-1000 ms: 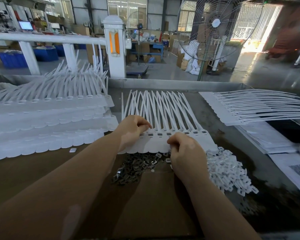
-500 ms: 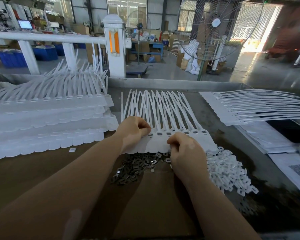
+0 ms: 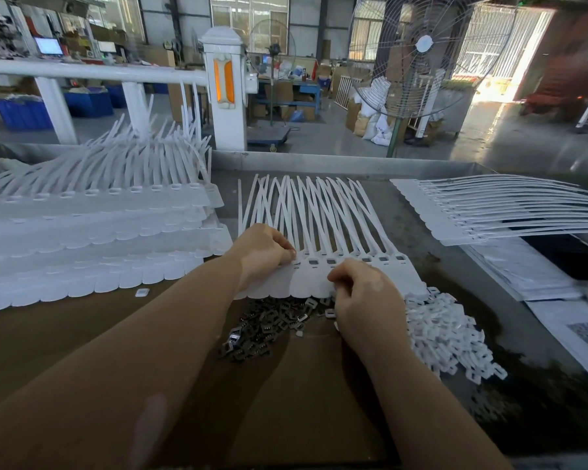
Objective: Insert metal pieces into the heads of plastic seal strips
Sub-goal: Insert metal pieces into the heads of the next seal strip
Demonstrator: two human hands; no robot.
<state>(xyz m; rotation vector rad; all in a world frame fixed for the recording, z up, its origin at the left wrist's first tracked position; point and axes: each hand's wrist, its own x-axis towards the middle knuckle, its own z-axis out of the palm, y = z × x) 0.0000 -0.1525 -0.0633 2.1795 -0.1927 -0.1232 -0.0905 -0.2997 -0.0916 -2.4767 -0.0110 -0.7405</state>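
Starting at your left, stacked sheets of seal strips (image 3: 92,239) lie in overlapping layers, four scalloped edges showing, reaching almost to your left forearm; one loose white cap (image 3: 142,292) sits just beside their near edge. Your left hand (image 3: 262,252) curls its fingers onto the left end of the middle sheet of seal strips (image 3: 319,232), pinching at a head there. That sheet lies flat at the table's centre, about a dozen tails fanning toward the raised metal rim (image 3: 319,161) at the far edge. Your right hand (image 3: 364,300) rests on the sheet's near scalloped edge with fingers curled; whether they pinch anything, I cannot tell. Between your forearms lies one pile of dark metal pieces (image 3: 265,327), too many to count, with bare brown tabletop (image 3: 286,418) nearer you. Right of your hand spreads a heap of white plastic caps (image 3: 448,337). Further right, another sheet of strips (image 3: 489,212) overhangs the table's edge.
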